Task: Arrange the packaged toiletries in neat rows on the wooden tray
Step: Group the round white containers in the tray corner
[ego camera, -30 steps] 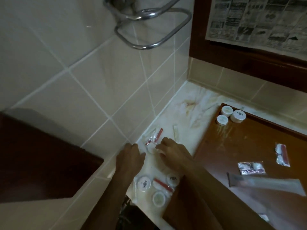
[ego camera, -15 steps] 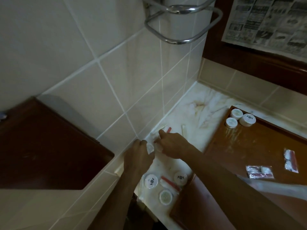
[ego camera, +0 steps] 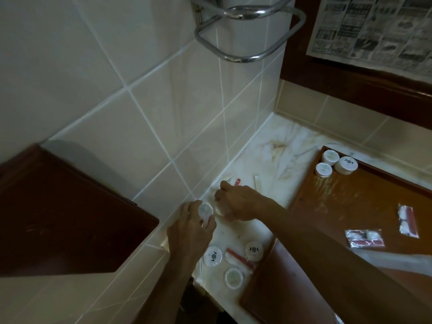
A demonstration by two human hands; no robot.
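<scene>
My left hand (ego camera: 195, 226) holds a small round white container (ego camera: 205, 210) over the marble counter beside the tiled wall. My right hand (ego camera: 238, 202) grips another round white item (ego camera: 219, 209) right next to it. Three round containers (ego camera: 212, 256) (ego camera: 254, 250) (ego camera: 233, 277) and a red-striped sachet (ego camera: 238, 257) lie on the counter near me. The wooden tray (ego camera: 350, 202) on the right carries three round tubs (ego camera: 336, 163) at its far corner, two clear sachets (ego camera: 364, 238) (ego camera: 408, 220) and a long white packet (ego camera: 397, 261).
A red-tipped packet (ego camera: 236, 182) and a thin white stick packet (ego camera: 257, 182) lie on the marble counter (ego camera: 280, 150) beyond my hands. A chrome towel ring (ego camera: 247, 31) hangs on the wall above. A dark wooden panel (ego camera: 65, 218) is at left; newspaper (ego camera: 374, 26) covers the mirror.
Both hands stayed over the same spot by the wall; my left hand has closed round a small round container and lifted it slightly. The camera view shifted left and tilted.
</scene>
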